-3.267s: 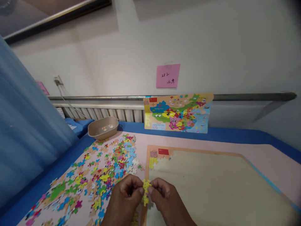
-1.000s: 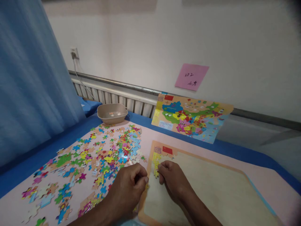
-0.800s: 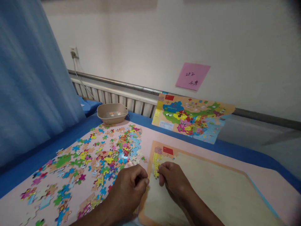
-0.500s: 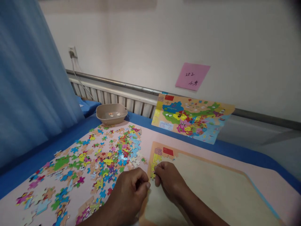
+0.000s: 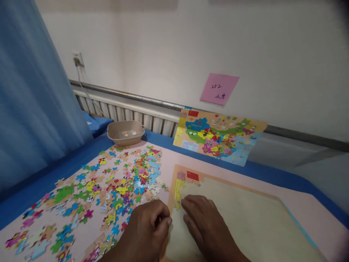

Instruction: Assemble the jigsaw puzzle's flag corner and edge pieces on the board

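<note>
The puzzle board [image 5: 234,218] lies on the table, a cream tray with an orange border. Yellow puzzle pieces [image 5: 177,194] run down its left side, below a printed red flag [image 5: 192,175] in the corner. My right hand [image 5: 205,223] rests palm down on the board, fingers stretched out, fingertips beside the lower end of the yellow strip. At the board's left edge my left hand [image 5: 149,227] is curled, thumb against the bent fingers; whatever may be inside is hidden. Loose jigsaw pieces [image 5: 121,190] in many colours spread to the left of it.
A beige basin [image 5: 125,140] holding a few pieces stands at the back left. Against the rail leans a printed map sheet [image 5: 218,136]. A pink note [image 5: 219,88] is on the wall, and a blue curtain [image 5: 32,94] hangs at the left.
My right hand has drawn slightly back from the yellow strip, and its pinched fingers have straightened and lie flatter. My left hand stays curled. The view has shifted a little.
</note>
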A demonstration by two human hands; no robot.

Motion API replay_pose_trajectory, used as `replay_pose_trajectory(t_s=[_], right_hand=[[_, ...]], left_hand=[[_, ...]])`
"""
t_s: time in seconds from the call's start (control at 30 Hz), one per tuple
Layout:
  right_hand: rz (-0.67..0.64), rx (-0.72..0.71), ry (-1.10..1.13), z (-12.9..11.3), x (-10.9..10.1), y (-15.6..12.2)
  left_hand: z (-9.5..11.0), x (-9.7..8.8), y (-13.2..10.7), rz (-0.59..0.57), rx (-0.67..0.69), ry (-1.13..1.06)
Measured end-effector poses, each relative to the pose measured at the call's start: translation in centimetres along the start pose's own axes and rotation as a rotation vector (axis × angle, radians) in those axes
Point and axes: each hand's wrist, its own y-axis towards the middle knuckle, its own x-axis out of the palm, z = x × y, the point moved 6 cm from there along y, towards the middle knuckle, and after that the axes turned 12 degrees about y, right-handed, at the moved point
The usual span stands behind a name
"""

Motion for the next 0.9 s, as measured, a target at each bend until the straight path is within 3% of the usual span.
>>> replay_pose_trajectory(t_s=[0.07,0.13,0.33,0.6,0.9], right_hand=[[-0.024,-0.194,-0.053,-0.1,0.8,-1.0],[-0.031,-0.248,-0.098,0.5,1.4,-1.6],[-0.078,-0.180,-0.094,2.7,2.5,-1.9],[-0.234,-0.109,-0.030,1.9,2.2,-1.2],[-0.225,-0.110,0.008,1.8,2.2,-1.2]], left_hand=[[0.0,0.1,-0.1,0.009,0.061,0.051],[0.0,0.3,-0.2,0.015,0.135,0.109],[-0.5,0.8,-0.3,0.032,0.219,0.207],[-0.3,0.6,-0.4,0.059,0.246,0.252],[0.1,0.4,-0.4,0.087,0.274,0.268]])
